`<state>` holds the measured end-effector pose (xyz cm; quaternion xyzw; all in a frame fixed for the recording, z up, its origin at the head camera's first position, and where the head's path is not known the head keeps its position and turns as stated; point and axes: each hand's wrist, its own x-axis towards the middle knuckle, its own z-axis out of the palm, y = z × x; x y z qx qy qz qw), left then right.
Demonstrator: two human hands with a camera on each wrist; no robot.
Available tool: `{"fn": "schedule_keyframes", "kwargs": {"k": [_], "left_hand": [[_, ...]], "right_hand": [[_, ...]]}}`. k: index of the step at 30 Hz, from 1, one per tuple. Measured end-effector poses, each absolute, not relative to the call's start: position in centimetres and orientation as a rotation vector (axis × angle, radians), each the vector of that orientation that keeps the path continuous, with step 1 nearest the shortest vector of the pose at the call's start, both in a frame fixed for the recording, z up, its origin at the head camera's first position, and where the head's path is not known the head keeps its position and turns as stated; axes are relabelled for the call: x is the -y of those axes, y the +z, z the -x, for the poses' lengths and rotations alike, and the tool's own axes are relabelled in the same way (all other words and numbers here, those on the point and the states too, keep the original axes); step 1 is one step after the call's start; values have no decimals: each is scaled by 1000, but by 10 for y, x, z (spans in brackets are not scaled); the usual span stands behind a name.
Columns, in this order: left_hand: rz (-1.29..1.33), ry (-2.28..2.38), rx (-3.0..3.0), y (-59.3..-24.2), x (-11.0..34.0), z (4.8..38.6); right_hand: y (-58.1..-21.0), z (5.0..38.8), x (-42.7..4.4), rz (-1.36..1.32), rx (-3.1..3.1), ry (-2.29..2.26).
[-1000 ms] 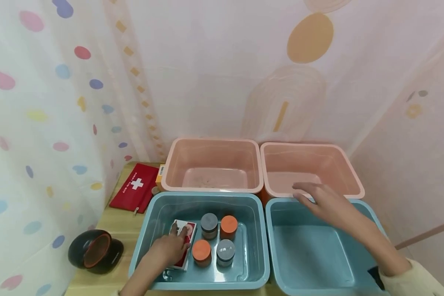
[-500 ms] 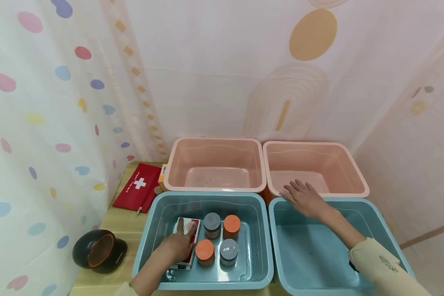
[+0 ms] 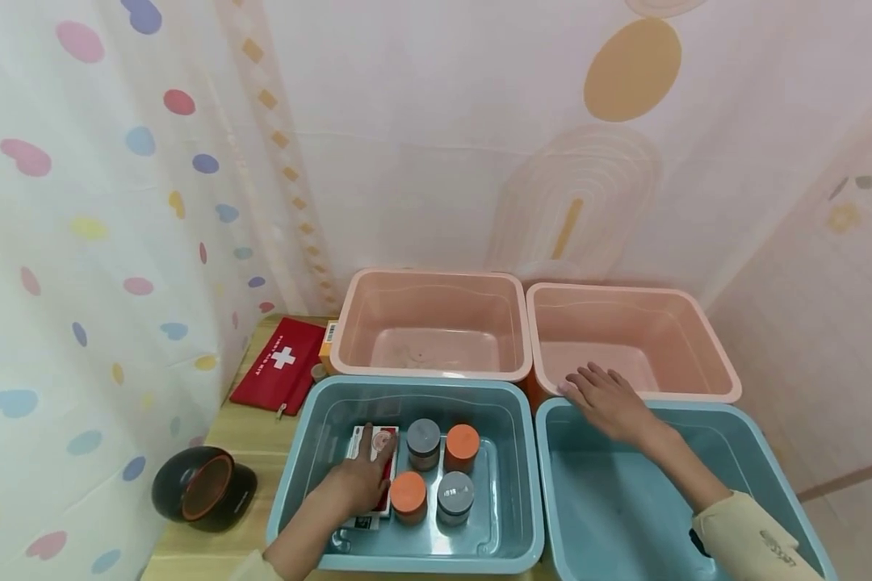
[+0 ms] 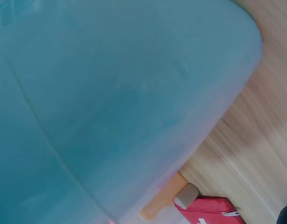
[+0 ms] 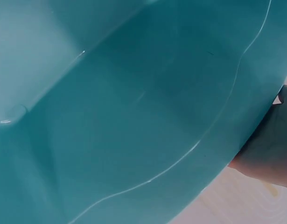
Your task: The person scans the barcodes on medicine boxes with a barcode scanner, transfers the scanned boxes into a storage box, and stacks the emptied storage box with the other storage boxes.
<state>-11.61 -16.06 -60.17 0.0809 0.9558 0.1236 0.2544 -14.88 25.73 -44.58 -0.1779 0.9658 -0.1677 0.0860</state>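
In the head view my left hand (image 3: 363, 482) lies over a white and red box (image 3: 383, 444) inside the left blue bin (image 3: 414, 563), its fingers stretched across the top. Part of the box is hidden under the palm. Just right of it stand jars with grey lids (image 3: 424, 440) and jars with orange lids (image 3: 462, 442). My right hand (image 3: 610, 405), fingers straight, rests at the far rim of the right blue bin (image 3: 601, 516), by the front rim of the pink bin behind. Part of the right hand (image 5: 267, 144) shows in the right wrist view.
Two pink bins, a left one (image 3: 432, 374) and a right one (image 3: 643, 394), stand behind the blue bins. Left on the wooden table (image 3: 257, 460) lie a red first aid pouch (image 3: 276, 375), a yellow-orange box (image 3: 327, 345) and a black rounded object (image 3: 199, 488). A curtain hangs behind.
My right hand has come down from above the bins onto the rim, its fingers now flatter. My left hand stays on the box. The head view has shifted slightly.
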Motion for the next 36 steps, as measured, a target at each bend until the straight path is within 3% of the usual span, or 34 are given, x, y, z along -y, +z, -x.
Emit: {"fn": "schedule_keyframes", "kwargs": {"k": [10,18,27,32,36], "left_hand": [[-243,366,-2611,-596,165,118],[-220,384,-2720,-505,156,97],[-148,528,-2844,-416,167,50],[50,490,-2986,-393,204,24],[117,415,-3078,-407,238,12]], "right_hand": [[-452,147,-253,568,-2975,-508],[-456,150,-246,594,-3007,-519],[-458,147,-246,514,-3001,-540],[-459,143,-250,495,-3009,-531],[-459,139,-253,477,-3017,-530]]}}
